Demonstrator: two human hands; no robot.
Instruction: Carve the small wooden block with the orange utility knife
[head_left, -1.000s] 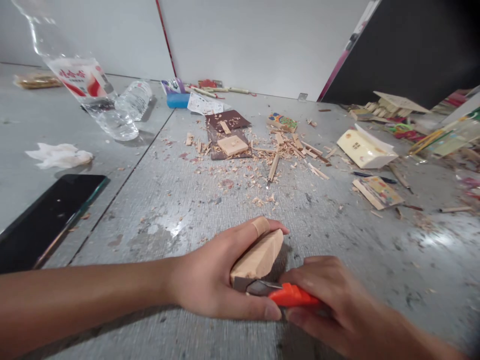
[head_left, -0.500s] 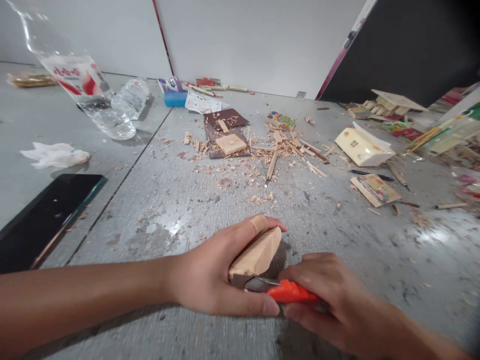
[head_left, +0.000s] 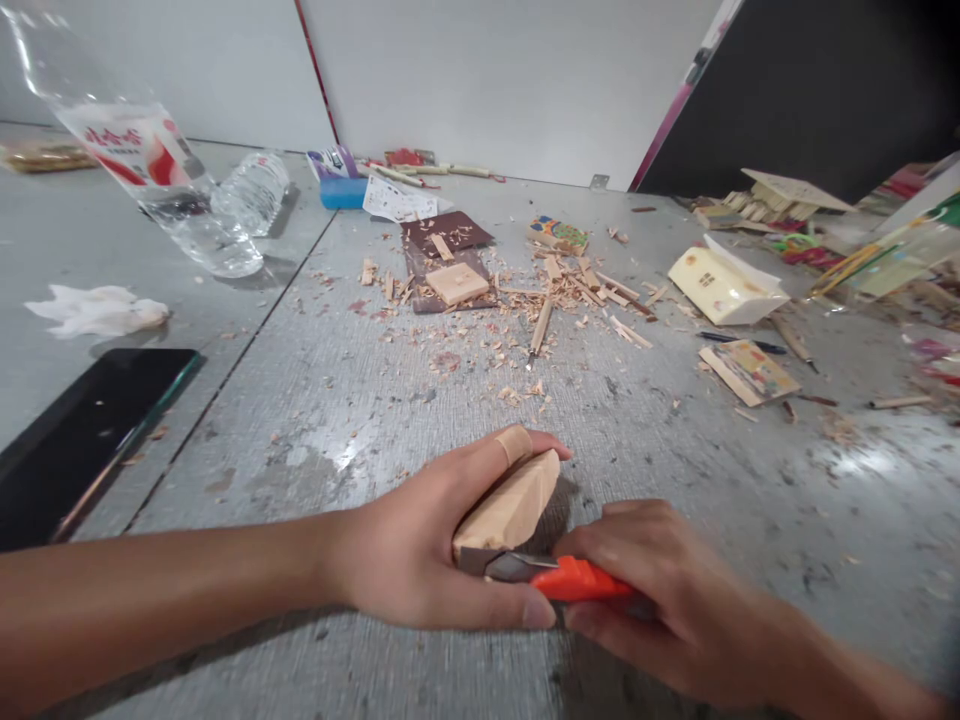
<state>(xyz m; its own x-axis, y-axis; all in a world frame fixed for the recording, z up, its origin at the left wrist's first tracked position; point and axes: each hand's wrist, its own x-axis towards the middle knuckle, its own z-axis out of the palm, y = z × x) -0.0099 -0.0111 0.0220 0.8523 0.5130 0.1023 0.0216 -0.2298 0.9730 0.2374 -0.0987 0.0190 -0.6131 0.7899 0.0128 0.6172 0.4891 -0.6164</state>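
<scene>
L hand grips wood blk, R hand holds orange knife at near end.

Head view, facing forward and down, close above left hand, right hand.

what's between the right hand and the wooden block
In the head view, the orange knife: the right hand grips it, its blade at the near end of the wooden block.
</scene>
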